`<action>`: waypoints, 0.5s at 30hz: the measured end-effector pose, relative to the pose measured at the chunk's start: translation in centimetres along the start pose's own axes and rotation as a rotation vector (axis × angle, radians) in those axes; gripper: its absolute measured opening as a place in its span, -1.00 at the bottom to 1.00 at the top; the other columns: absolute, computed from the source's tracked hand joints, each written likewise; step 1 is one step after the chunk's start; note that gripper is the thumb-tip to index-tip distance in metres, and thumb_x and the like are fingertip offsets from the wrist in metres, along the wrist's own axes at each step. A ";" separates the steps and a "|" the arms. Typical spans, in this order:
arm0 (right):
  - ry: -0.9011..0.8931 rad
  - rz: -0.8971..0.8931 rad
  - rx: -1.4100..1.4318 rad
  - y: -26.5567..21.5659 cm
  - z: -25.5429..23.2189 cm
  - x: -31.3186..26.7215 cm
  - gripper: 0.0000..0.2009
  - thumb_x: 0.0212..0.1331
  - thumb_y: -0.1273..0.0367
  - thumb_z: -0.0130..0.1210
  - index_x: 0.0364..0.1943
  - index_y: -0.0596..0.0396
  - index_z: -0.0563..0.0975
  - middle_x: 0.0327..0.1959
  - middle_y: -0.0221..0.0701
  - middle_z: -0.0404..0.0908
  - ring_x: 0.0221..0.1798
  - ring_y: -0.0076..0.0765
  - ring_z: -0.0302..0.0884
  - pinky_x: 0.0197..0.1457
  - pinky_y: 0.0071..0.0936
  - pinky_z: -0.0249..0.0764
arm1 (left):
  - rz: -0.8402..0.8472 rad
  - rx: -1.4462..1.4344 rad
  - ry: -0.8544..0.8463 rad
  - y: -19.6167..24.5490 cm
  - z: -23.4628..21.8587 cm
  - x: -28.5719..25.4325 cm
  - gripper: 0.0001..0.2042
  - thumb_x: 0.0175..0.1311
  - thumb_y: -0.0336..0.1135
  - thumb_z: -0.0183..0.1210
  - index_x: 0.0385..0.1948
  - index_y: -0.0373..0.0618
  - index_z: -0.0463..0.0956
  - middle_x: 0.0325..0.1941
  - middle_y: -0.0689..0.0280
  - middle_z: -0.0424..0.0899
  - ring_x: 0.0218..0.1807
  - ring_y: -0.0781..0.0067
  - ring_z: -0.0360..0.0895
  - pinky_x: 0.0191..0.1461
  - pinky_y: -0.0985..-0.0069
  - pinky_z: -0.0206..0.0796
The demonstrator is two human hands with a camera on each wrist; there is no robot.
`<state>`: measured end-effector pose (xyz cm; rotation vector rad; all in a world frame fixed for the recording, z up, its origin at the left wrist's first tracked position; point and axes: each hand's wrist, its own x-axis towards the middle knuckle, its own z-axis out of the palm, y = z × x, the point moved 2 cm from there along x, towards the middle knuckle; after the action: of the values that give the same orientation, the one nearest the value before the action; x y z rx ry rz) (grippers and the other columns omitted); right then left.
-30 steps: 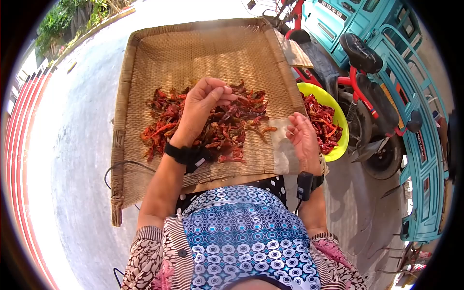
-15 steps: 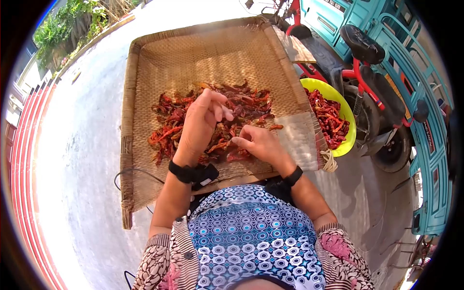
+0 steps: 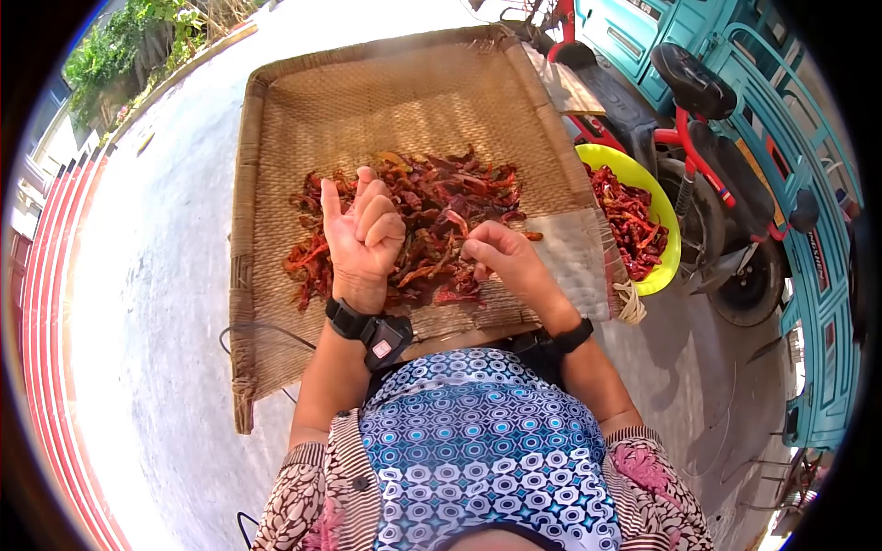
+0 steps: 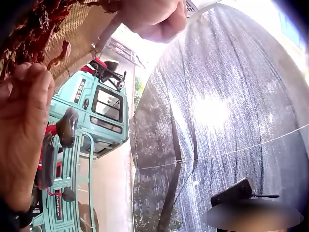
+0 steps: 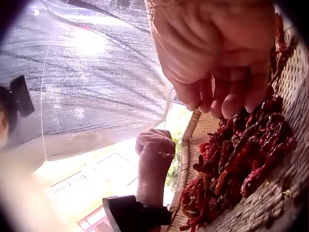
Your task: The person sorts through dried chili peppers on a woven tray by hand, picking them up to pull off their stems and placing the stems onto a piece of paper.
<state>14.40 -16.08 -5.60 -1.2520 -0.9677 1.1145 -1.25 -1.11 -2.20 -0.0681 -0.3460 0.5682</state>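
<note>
A heap of dried red chilies (image 3: 423,193) lies on a woven tray (image 3: 386,101) in front of the person. The right hand (image 3: 514,262) is over the near right part of the heap and pinches one dried chili (image 3: 455,220) between thumb and fingertips. That chili (image 4: 60,54) sticks up from the fingertips in the left wrist view. The left hand (image 3: 363,234) is held above the heap's left side, palm up, thumb apart, the other fingers loosely bent. Nothing shows in it. In the right wrist view the left hand (image 5: 155,142) appears beyond the tray's rim.
A yellow-green basin (image 3: 666,211) of red chilies stands right of the tray. A whitish patch (image 3: 565,257) covers the tray's near right corner. Beyond the basin are a red-framed bike (image 3: 689,156) and a teal three-wheeled vehicle (image 3: 808,275). A cable (image 3: 276,329) crosses the tray's near left edge.
The right hand has come from beside the basin to the heap and now pinches a chili. The left hand has turned palm up and shifted slightly left.
</note>
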 end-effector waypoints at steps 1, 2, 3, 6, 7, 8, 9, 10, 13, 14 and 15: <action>-0.028 0.020 0.088 -0.5 0.4 0.0 -0.84 0.42 0.26 0.09 -0.19 0.03 0.52 -0.24 -0.56 0.56 -0.34 -0.67 0.52 -0.27 -0.61 0.53 | -0.011 -0.019 -0.015 -0.2 0.1 0.1 -0.27 0.45 0.36 -0.23 -0.09 -0.31 0.49 -0.66 0.43 0.16 -0.73 0.64 0.07 -0.71 0.65 0.03; -0.055 0.039 0.176 -1.2 0.9 -0.1 -0.84 0.44 0.25 0.06 -0.15 0.02 0.50 -0.20 -0.54 0.56 -0.30 -0.63 0.57 -0.25 -0.59 0.56 | -0.022 -0.038 -0.028 -0.6 0.3 0.2 -0.26 0.44 0.37 -0.24 -0.09 -0.31 0.49 -0.66 0.43 0.16 -0.73 0.64 0.07 -0.71 0.65 0.04; -0.082 0.058 0.265 -1.8 1.4 -0.2 -0.84 0.46 0.24 0.04 -0.12 0.01 0.47 -0.15 -0.53 0.55 -0.25 -0.59 0.61 -0.23 -0.58 0.58 | -0.034 -0.056 -0.042 -0.9 0.4 0.3 -0.25 0.44 0.38 -0.25 -0.09 -0.31 0.50 -0.66 0.43 0.15 -0.73 0.64 0.07 -0.71 0.65 0.04; -0.328 0.075 0.529 -2.1 2.7 0.3 -0.81 0.50 0.23 -0.04 -0.03 0.02 0.39 0.00 -0.45 0.53 -0.05 -0.49 0.64 -0.17 -0.55 0.61 | -0.082 -0.072 -0.064 -2.5 0.2 0.8 -0.24 0.43 0.39 -0.26 -0.10 -0.32 0.50 -0.67 0.43 0.15 -0.73 0.62 0.07 -0.71 0.63 0.05; -0.378 0.063 0.557 -2.2 3.4 0.6 -0.80 0.50 0.23 -0.04 -0.02 0.03 0.38 0.01 -0.44 0.53 -0.03 -0.50 0.63 -0.16 -0.55 0.61 | -0.084 -0.046 -0.068 -2.8 -0.1 0.8 -0.23 0.43 0.39 -0.27 -0.11 -0.32 0.50 -0.66 0.43 0.16 -0.71 0.60 0.11 -0.68 0.59 0.12; -0.350 0.086 0.497 -1.8 3.7 0.9 -0.79 0.50 0.22 -0.03 -0.08 0.07 0.41 -0.02 -0.44 0.55 -0.07 -0.51 0.62 -0.16 -0.55 0.60 | -0.076 -0.023 -0.054 -3.0 -0.2 0.8 -0.29 0.44 0.36 -0.21 -0.15 -0.30 0.48 -0.66 0.41 0.14 -0.69 0.60 0.11 -0.64 0.58 0.14; -0.297 0.066 0.401 -1.7 3.6 0.8 -0.79 0.49 0.22 -0.02 -0.09 0.07 0.42 -0.07 -0.45 0.56 -0.10 -0.52 0.62 -0.17 -0.56 0.59 | -0.066 0.000 -0.040 -3.1 -0.2 0.8 -0.34 0.45 0.32 -0.15 -0.19 -0.28 0.45 -0.65 0.40 0.13 -0.67 0.60 0.12 -0.60 0.57 0.16; -0.245 0.048 0.305 -1.8 3.6 0.6 -0.79 0.48 0.23 0.00 -0.10 0.08 0.43 -0.11 -0.47 0.57 -0.12 -0.53 0.61 -0.17 -0.57 0.58 | -0.053 0.054 -0.029 -2.8 -0.2 0.8 -0.40 0.46 0.26 -0.11 -0.16 -0.26 0.46 -0.63 0.41 0.18 -0.63 0.60 0.18 -0.55 0.58 0.20; -0.098 0.006 0.150 -1.3 2.6 0.4 -0.80 0.44 0.25 0.05 -0.14 0.10 0.47 -0.23 -0.51 0.58 -0.22 -0.58 0.57 -0.20 -0.60 0.53 | 0.025 0.429 0.148 -2.5 0.3 0.5 -0.58 0.46 0.05 0.05 -0.09 -0.21 0.48 -0.55 0.43 0.33 -0.53 0.63 0.31 -0.42 0.63 0.29; -0.051 -0.005 0.120 -0.9 2.2 0.3 -0.81 0.43 0.26 0.08 -0.15 0.11 0.49 -0.27 -0.52 0.59 -0.25 -0.60 0.56 -0.22 -0.61 0.51 | 0.077 0.693 0.305 -2.7 0.6 0.1 -0.64 0.44 -0.03 0.12 -0.07 -0.19 0.46 -0.52 0.43 0.36 -0.51 0.65 0.33 -0.40 0.64 0.29; 0.002 -0.059 0.040 -0.4 1.9 0.3 -0.81 0.41 0.27 0.09 -0.14 0.11 0.50 -0.29 -0.52 0.59 -0.27 -0.62 0.53 -0.22 -0.62 0.49 | 0.128 0.957 0.463 -3.0 1.1 -0.3 -0.68 0.41 -0.12 0.19 -0.06 -0.17 0.45 -0.48 0.44 0.40 -0.49 0.66 0.35 -0.38 0.65 0.29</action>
<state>12.65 -15.38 -5.02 -1.1852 -0.9705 1.0807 -0.27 -3.84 -0.80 0.6956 0.4032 0.7750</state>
